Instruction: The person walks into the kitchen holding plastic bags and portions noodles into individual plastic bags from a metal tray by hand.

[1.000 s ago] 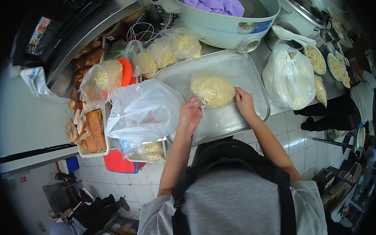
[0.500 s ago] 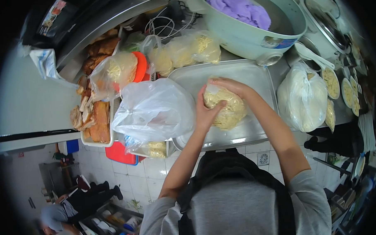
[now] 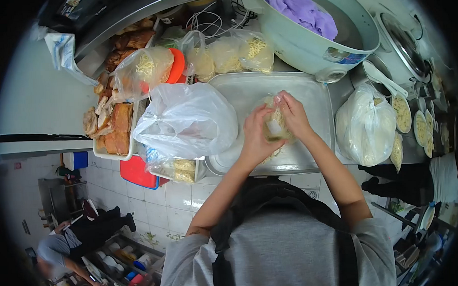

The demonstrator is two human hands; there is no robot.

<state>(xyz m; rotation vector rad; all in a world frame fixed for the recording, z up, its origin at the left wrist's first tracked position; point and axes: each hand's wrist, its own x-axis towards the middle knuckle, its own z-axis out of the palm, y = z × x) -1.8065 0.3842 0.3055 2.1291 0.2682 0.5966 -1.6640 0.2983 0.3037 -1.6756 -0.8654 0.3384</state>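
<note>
A clear bag of yellow noodles (image 3: 276, 122) is held over the metal tray (image 3: 229, 160). My left hand (image 3: 258, 134) wraps round its left side, with the thumb low on the bag. Curled at the bag's top right is my right hand (image 3: 291, 113), its fingertips together on the plastic. A pale patch shows on the bag between the hands. Some loose noodle strands hang below, by my left hand. To the left of the tray lies a large white plastic bag (image 3: 188, 119).
Behind the tray are bagged noodles (image 3: 256, 50) and a large pot (image 3: 306, 54) with a purple cloth. A full white bag (image 3: 365, 125) and noodle bowls (image 3: 401, 113) stand right. Meat trays (image 3: 119, 156) lie left. One person (image 3: 66, 249) is at lower left, another's legs at right.
From lying on the tray, the noodle bag has been taken up between both hands and turned. My right hand has moved from its far side to its top right.
</note>
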